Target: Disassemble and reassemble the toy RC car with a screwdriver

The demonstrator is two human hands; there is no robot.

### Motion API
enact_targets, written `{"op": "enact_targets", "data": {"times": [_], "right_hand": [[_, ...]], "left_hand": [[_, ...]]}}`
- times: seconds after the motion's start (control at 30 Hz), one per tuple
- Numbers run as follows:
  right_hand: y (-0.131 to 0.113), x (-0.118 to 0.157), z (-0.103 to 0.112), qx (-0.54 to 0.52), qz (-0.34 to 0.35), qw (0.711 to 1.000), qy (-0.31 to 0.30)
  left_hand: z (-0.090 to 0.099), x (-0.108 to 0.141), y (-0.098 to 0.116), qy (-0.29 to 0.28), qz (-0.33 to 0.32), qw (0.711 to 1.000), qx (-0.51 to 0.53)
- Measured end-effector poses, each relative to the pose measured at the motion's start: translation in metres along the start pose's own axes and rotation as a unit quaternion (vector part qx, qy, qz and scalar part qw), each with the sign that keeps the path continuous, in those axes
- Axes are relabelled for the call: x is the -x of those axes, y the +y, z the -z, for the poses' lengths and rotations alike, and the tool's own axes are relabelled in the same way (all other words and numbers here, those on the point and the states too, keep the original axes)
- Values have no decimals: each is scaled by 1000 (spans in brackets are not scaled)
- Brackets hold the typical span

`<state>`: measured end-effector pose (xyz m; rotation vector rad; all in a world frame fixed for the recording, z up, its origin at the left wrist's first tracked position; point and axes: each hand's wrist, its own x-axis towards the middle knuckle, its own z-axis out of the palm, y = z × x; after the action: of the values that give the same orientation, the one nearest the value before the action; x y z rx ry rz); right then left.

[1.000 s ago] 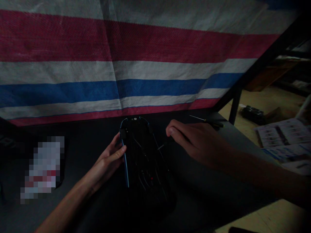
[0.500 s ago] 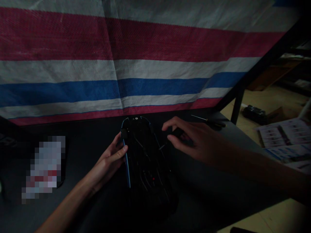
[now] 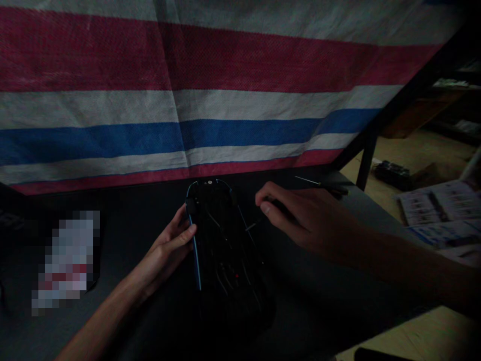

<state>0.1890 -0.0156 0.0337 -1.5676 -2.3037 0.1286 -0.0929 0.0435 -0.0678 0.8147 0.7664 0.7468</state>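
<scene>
An upside-down toy car (image 3: 225,240) lies on the dark table, its black underside facing up and blue body edges showing along the sides. My left hand (image 3: 171,245) grips the car's left edge, thumb on the rim and other fingers partly hidden beneath it. On the car's right side, my right hand (image 3: 291,213) is closed around the dark handle of a screwdriver. The thin shaft of this screwdriver (image 3: 250,227) points left at the car's right edge; in the dim light I cannot tell whether its tip touches.
Another screwdriver (image 3: 308,180) lies on the table (image 3: 379,235) behind my right hand. A blurred-out pale item (image 3: 69,255) is at the left. A striped tarp (image 3: 225,105) hangs behind. Beyond the table's right edge, printed boxes (image 3: 432,205) and a dark object (image 3: 393,174) are on the floor.
My right hand's fingers have curled more tightly around the screwdriver handle and the hand has turned and shifted slightly right. The left hand and the car stay nearly still.
</scene>
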Motion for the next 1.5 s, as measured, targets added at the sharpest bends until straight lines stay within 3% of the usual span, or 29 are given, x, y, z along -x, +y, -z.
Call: {"op": "enact_targets", "data": {"times": [0.13, 0.3, 0.47, 0.63, 0.8, 0.97, 1.13, 1.27, 1.43, 1.5], "right_hand": [[-1, -2, 1, -20, 41, 999, 1], [-3, -2, 3, 29, 3, 1000, -7], [-2, -2, 3, -23, 67, 997, -17], [-2, -2, 4, 44, 14, 999, -29], [-4, -2, 4, -42, 80, 996, -15], [-7, 0, 2, -26, 17, 999, -8], [-8, 0, 2, -43, 54, 998, -5], [-8, -2, 3, 37, -5, 999, -3], [-6, -4, 2, -23, 42, 999, -7], [-4, -4, 1, 10, 21, 1000, -10]], "left_hand": [[-2, 1, 1, -5, -5, 1000, -2], [-3, 1, 2, -12, -4, 1000, -1], [-4, 2, 2, -12, -4, 1000, -5], [-3, 1, 1, -9, -1, 1000, -9], [-2, 1, 1, -17, -8, 1000, -10], [2, 0, 0, -26, -7, 999, -16], [1, 1, 0, -13, -5, 1000, -20], [-2, 1, 2, -10, -6, 999, -34], [0, 1, 0, -17, -8, 999, -28], [0, 1, 0, -14, -6, 999, -29]]}}
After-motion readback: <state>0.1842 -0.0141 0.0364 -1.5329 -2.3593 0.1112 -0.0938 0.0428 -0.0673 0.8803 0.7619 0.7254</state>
